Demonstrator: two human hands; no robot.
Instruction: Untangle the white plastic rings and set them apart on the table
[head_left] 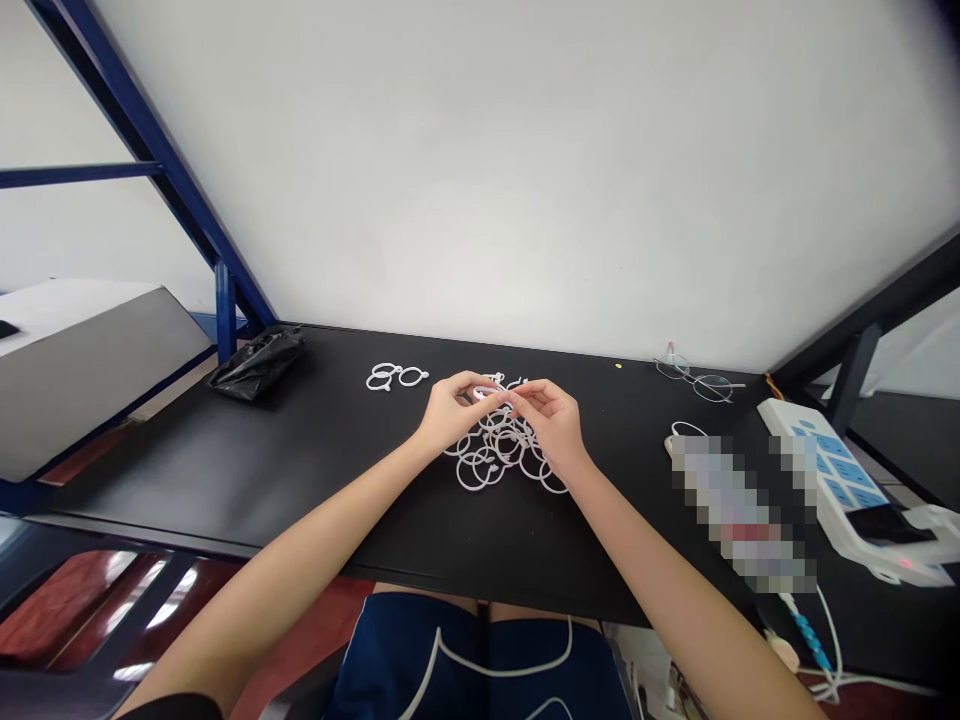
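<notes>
The person is sitting at the near edge of the black table (pixel 262 470), with both bare forearms reaching in over that edge toward the middle. Just past the forearms, a loose pile of rings (pixel 480 468) is lying about midway between the near and far edges, the white hoops overlapping one another.

The two hands are meeting just above the far side of that pile. The left hand (pixel 450 410) is pinching a white ring (pixel 491 392) between thumb and fingertips, and the right hand (pixel 555 420) is gripping the same ring from the other side, so the fingertips of both are almost touching. The ring is sitting between them, raised a little off the heap; I cannot tell whether it is hooked to another one.

Toward the right edge, a white power strip (pixel 832 470) with blue sockets is lying at an angle, with a blurred patch just beside it.

Farther back, three rings (pixel 396 377) are lying apart from the pile, toward the far edge and left of the hands. A crumpled black bag (pixel 256 362) is resting at the far left corner. A pair of thin-rimmed glasses (pixel 697 378) is lying along the far edge on the right, with a tiny yellow speck (pixel 618 366) near it.
</notes>
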